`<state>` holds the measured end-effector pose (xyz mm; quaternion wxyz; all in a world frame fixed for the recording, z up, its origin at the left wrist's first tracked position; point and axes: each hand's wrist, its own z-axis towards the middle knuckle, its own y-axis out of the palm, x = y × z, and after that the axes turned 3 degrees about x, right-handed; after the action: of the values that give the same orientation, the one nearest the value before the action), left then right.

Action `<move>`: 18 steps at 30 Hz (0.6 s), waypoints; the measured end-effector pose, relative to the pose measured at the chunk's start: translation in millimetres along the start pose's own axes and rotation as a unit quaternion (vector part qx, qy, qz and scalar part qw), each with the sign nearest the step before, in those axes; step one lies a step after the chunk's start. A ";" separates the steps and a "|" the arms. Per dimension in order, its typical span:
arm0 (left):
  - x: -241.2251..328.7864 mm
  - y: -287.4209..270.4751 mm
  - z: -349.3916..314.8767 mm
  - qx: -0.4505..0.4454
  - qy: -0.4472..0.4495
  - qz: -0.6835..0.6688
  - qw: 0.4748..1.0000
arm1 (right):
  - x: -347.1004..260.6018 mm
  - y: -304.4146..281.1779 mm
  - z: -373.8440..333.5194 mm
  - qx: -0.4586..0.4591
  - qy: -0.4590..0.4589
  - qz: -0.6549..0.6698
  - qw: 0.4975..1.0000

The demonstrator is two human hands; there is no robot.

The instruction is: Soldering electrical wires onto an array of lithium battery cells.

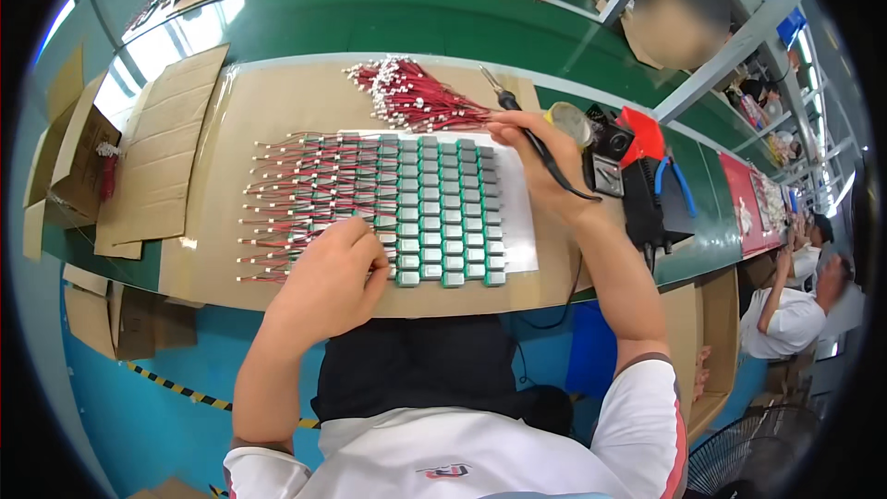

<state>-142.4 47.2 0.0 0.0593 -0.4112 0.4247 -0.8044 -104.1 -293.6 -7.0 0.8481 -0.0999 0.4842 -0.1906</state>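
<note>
Rows of small grey-and-green battery-like blocks [451,212] lie on a white sheet [522,231] on cardboard. Red-and-black wire leads [277,187] with white connectors stretch leftward from the blocks on the left side. My left hand [337,273] rests over the near leads, its fingers curled together beside the blocks; whatever they pinch is hidden. My right hand [545,152], at the far right of the rows, grips a soldering iron [505,99] with a black handle, its metal tip pointing up and away. Just left of this hand lies a bundle of loose red leads [416,97] with white connectors.
Right of the rows stand a solder spool [566,122], a black soldering station [654,212], a red container [639,134] and blue-handled pliers [682,185]. Cardboard boxes [78,162] stand at left. A metal frame post [721,55] rises at right; other people sit beyond.
</note>
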 end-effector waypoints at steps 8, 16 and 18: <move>8.7 0.6 13.7 0.023 0.022 0.024 0.999 | 53.8 -4.8 55.1 -0.055 -0.148 -0.225 0.961; -1.5 12.6 12.7 0.022 0.052 0.011 0.998 | 105.0 -11.1 40.7 -0.024 -0.030 -0.051 0.998; 7.9 5.1 8.7 0.031 0.015 0.018 0.999 | 66.5 1.6 51.2 -0.046 -0.168 -0.252 0.952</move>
<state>-142.7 35.0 3.7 0.0800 -0.3894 0.4075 -0.8221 -29.3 -320.9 -33.6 0.8358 -0.2883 0.3024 -0.3561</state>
